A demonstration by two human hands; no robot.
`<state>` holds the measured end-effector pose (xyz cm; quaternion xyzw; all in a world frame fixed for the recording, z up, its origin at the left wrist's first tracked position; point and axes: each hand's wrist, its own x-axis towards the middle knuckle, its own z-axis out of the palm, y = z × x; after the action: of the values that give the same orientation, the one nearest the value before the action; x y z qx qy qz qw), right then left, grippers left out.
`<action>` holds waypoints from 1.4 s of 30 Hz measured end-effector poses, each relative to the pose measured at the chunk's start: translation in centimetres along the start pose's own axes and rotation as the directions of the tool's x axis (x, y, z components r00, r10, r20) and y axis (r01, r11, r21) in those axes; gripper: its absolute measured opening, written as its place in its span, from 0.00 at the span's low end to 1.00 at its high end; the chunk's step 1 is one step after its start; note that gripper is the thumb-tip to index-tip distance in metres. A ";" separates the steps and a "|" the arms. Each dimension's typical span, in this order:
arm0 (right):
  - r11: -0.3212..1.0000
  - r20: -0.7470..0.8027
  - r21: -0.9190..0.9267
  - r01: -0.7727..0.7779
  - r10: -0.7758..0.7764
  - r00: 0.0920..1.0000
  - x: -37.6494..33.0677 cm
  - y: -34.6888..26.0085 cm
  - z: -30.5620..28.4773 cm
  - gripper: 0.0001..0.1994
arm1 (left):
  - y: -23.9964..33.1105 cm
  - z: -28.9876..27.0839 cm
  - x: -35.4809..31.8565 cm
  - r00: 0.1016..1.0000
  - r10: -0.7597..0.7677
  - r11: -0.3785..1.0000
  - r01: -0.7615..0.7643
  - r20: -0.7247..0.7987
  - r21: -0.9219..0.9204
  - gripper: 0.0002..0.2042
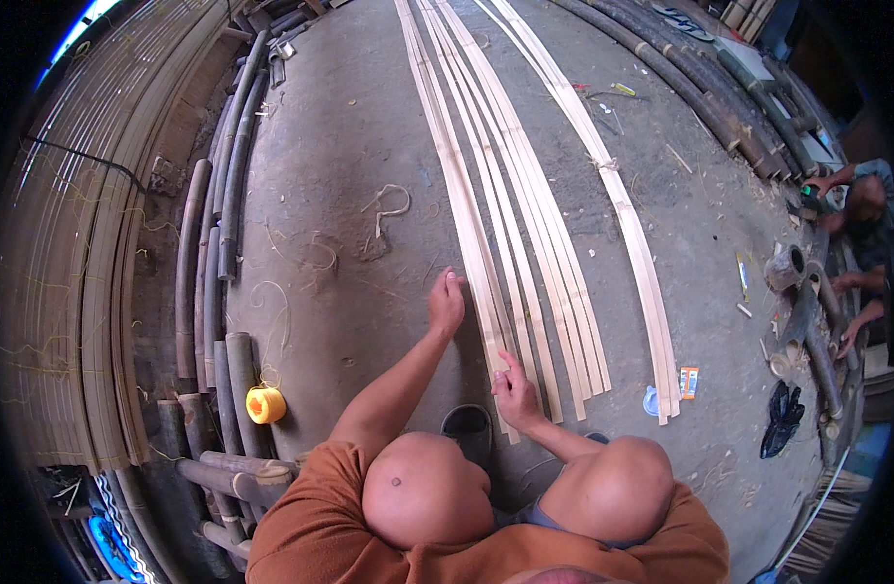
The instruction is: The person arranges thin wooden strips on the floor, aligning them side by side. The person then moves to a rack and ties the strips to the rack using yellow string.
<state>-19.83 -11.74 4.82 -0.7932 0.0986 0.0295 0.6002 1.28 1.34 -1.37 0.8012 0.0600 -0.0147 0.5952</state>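
The bamboo strips are pale cream, the twine roll yellow-orange.

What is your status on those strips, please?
Left hand beside the loose pale strips; right hand by their near ends, grip unclear. Strips lengthwise on floor. Tied bundle apart to the right, apparently not in the way.

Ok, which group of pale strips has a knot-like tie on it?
The rightmost group, lying apart across a wide gap: a pale knot-like tie shows partway along it, none on the others.
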 end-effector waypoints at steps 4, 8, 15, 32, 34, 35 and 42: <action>0.998 0.149 -0.019 -0.060 0.062 0.987 -0.1 -0.1 1.5 0.23 | 0.4 0.2 -0.2 0.997 -0.078 0.997 0.078 0.000 0.013 0.21; 0.992 0.211 -0.073 -0.104 0.117 0.971 0.2 0.1 1.4 0.25 | 1.2 0.2 -0.9 0.999 -0.048 0.994 0.046 0.023 0.095 0.22; 0.988 0.190 -0.157 0.013 0.018 0.982 0.5 2.1 1.6 0.26 | 0.2 0.4 0.2 0.995 -0.044 0.995 0.036 0.090 0.092 0.23; 0.923 0.111 -0.357 0.142 -0.109 0.988 1.3 4.2 -6.5 0.16 | 1.1 1.4 0.9 0.992 -0.048 0.843 -0.021 0.113 0.538 0.18; 0.888 0.110 -0.450 0.090 -0.044 0.993 1.1 3.5 -7.3 0.17 | 1.7 2.0 0.6 0.991 -0.022 0.811 -0.059 0.130 0.582 0.19; 0.867 0.125 -0.488 0.098 -0.042 0.991 1.0 3.6 -7.6 0.18 | 1.8 2.3 -0.1 0.993 0.020 0.811 -0.082 0.112 0.580 0.20; 0.788 0.178 -0.613 0.062 0.062 0.982 1.1 3.9 -6.6 0.21 | 1.5 3.6 -4.7 0.866 0.309 0.581 -0.499 0.393 0.643 0.28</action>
<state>-20.01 -19.19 2.83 -0.9390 0.0262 0.1350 0.3153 -3.09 -2.93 -0.59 0.9535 -0.2083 0.0037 0.2177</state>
